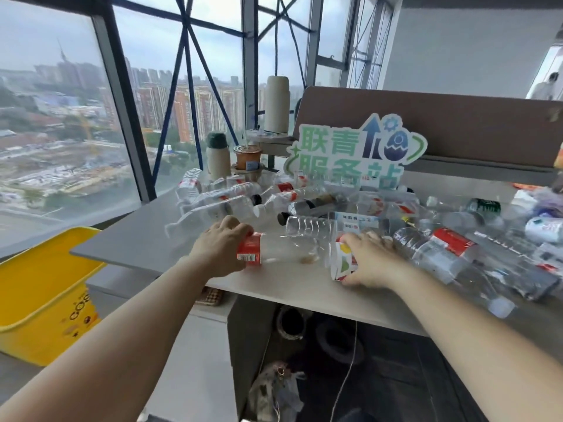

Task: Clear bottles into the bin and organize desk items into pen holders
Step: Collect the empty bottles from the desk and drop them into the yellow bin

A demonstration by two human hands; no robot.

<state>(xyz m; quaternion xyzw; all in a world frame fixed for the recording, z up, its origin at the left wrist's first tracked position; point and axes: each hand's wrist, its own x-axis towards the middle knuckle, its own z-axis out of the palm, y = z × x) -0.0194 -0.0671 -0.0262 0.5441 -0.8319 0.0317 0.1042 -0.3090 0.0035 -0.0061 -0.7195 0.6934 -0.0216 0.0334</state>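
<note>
gripping two bottles at the worktop's near edge, one in each hand

yellow bin (39, 287) stands at far left, lower than the grey worktop (137, 239) and just beside its corner. next comes the left hand (221, 245), fingers curled over the labelled end of a clear red-labelled bottle (274, 249) that lies on its side on the worktop. behind it a heap of empty bottles (231, 196) spreads across the worktop, with a cream flask (217, 156) and an orange cup (247, 156) standing at the back. further right, the right hand (373, 260) clasps a white-labelled bottle (341, 260), thumb low by the worktop edge and fingers wrapped over the top. a green-and-white cut-out sign (356, 153) stands behind the heap against a brown partition (457, 129), and more bottles lie to the right of that hand.
</note>
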